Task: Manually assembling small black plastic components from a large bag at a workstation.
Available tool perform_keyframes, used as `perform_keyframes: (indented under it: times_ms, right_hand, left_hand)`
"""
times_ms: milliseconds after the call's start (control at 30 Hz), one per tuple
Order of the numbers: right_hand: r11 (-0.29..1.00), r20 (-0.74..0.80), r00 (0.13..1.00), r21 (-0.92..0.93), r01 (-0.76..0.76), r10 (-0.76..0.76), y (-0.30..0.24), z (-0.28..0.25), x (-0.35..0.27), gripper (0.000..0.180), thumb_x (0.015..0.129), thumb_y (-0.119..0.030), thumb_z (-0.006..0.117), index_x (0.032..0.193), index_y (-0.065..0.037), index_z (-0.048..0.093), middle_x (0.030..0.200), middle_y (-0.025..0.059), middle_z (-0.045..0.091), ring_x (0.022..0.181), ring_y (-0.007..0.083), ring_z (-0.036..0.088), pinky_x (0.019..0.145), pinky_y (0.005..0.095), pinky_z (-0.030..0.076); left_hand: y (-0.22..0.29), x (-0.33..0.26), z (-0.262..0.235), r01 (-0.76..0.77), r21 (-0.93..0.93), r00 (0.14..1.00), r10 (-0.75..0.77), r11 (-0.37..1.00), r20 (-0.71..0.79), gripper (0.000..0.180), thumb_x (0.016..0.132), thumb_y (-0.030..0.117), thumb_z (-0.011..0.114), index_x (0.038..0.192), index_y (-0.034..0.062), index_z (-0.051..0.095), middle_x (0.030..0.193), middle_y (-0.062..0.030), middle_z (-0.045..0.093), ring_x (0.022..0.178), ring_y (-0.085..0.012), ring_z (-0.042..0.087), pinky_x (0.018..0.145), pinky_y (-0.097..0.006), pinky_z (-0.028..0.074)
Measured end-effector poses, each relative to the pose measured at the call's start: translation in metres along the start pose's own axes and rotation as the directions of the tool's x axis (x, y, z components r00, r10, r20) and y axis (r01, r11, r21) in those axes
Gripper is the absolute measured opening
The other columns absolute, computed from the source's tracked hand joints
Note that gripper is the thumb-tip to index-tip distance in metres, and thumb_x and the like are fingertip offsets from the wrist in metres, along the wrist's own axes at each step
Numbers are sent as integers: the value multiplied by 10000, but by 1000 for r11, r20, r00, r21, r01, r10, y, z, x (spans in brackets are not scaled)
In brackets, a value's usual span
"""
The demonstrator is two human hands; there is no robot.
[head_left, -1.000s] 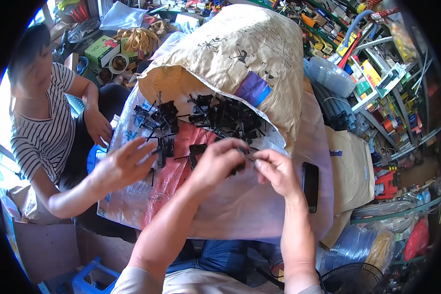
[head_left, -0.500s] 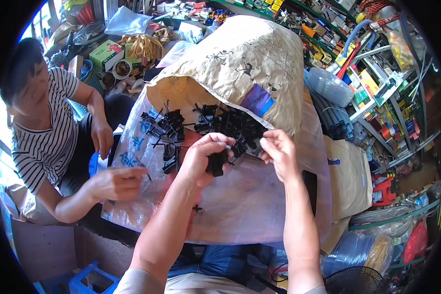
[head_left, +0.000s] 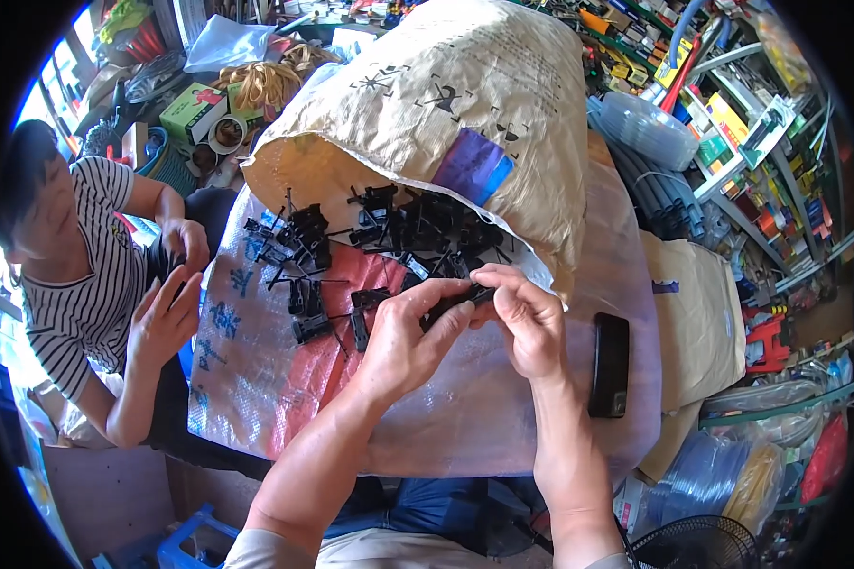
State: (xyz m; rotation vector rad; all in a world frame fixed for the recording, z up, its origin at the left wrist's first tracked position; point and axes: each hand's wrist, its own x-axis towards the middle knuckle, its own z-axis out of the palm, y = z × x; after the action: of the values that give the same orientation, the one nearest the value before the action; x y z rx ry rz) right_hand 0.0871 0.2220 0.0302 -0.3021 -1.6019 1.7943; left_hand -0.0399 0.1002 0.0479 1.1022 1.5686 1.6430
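Observation:
My left hand is closed around a small black plastic part, thumb on top. Against the other end of that part, the fingertips of my right hand are pinched together. My fingers cover much of the piece, so its exact kind cannot be made out. Just beyond my hands, a heap of similar black plastic parts with thin rods spills from the mouth of a beige sack. Several more parts lie left of my hands on a woven plastic sheet.
A person in a striped top sits at the left, hands raised near the sheet's edge. A black phone lies right of my right forearm. Crowded shelves line the right side; a fan stands at lower right.
My right hand has come in to meet my left at the black part. The small bluish piece at my left fingertips no longer shows. The other person's hands have drawn back from the sheet.

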Motion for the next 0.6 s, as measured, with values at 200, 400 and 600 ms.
perform_keyframes:
  times_ms: [200,400,600]
  right_hand:
    - [986,67,996,-154,61,-51,0,-7,-3,145,915,-33,586,1041,24,628,1083,93,566,773,146,626,691,257,535]
    - [988,112,992,-136,67,-52,-3,-5,-3,131,900,-31,583,1014,22,620,1044,84,559,756,118,607,668,241,516]
    - [983,124,990,-167,80,-60,0,-9,-4,125,874,-23,583,985,25,616,1033,70,553,725,74,546,644,210,468]
  left_hand:
    - [-3,0,5,-69,61,998,68,996,16,250,884,91,657,1093,-43,637,944,-96,686,869,-121,628,769,-264,504]
    - [-8,-3,5,-41,72,999,43,997,-22,192,860,62,674,1027,-31,665,913,-89,681,853,-122,630,764,-262,501]
    - [-13,-1,8,-133,148,990,138,980,-26,160,837,38,688,986,-18,677,879,-67,671,849,-120,619,761,-271,494]
